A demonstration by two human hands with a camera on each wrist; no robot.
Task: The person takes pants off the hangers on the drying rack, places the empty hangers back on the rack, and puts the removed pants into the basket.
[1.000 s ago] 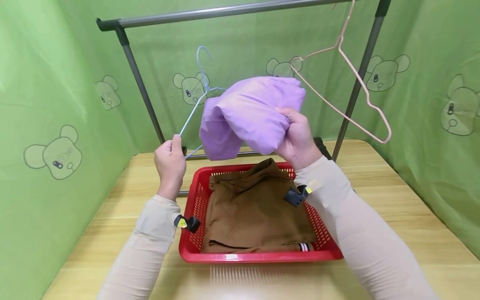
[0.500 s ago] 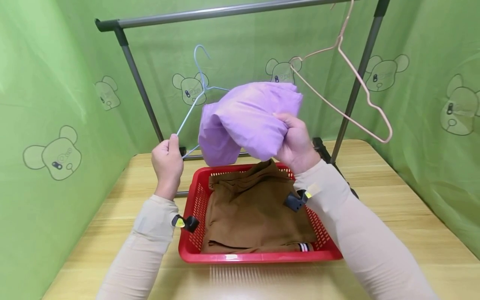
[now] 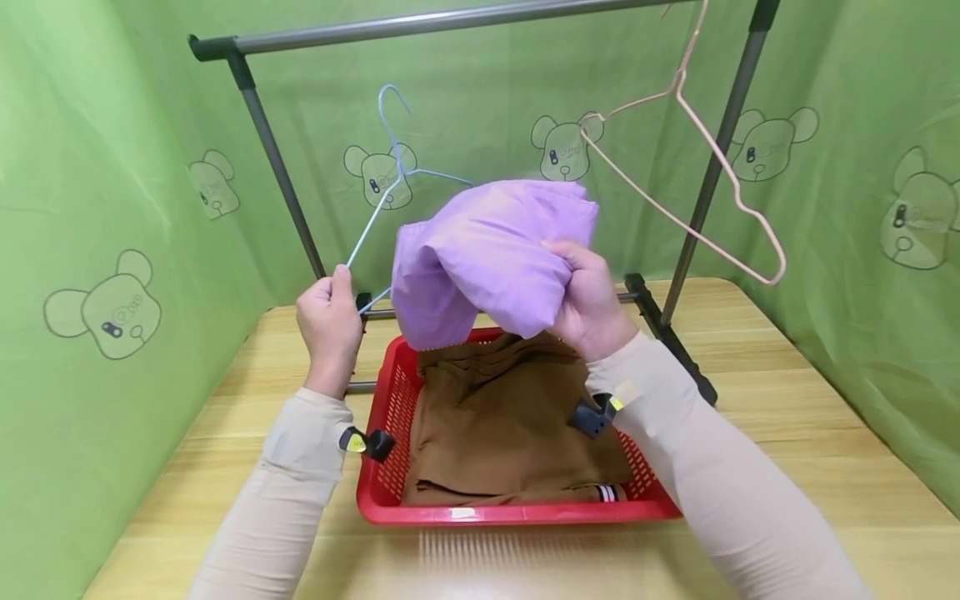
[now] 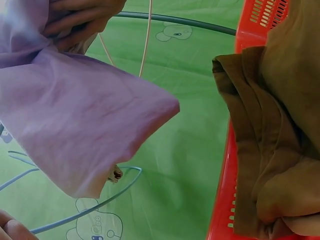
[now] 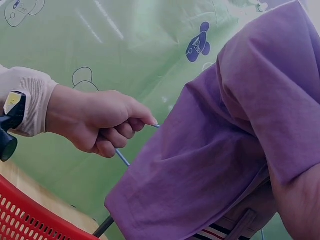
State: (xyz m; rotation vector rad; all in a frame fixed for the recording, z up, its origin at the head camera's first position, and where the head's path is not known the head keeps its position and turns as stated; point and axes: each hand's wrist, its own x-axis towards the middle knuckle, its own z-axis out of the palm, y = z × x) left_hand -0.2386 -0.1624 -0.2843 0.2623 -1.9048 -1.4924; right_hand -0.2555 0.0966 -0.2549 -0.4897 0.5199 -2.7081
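In the head view my left hand [image 3: 330,325] grips the lower left corner of a light blue wire hanger [image 3: 369,229], its hook upright and free. My right hand [image 3: 592,300] holds a bunched purple garment [image 3: 495,258], thumb on top of the cloth and the other fingers hidden behind it. The garment drapes in front of the hanger and hides the hanger's right part. In the right wrist view a striped band [image 5: 212,234] shows on the underside of the purple cloth. Left thumb and curled fingers close round the blue wire there.
Below stands a red basket [image 3: 367,483] holding a folded brown garment [image 3: 517,433], on a wooden table [image 3: 795,433]. A metal rack [image 3: 450,21] spans the back. A pink hanger [image 3: 738,196] hangs from its bar at right. Green curtain [image 3: 75,208] surrounds the table.
My right hand has lowered the purple garment and shifted it slightly left, down over the basket's back rim. My left hand and the blue hanger have moved a little left.
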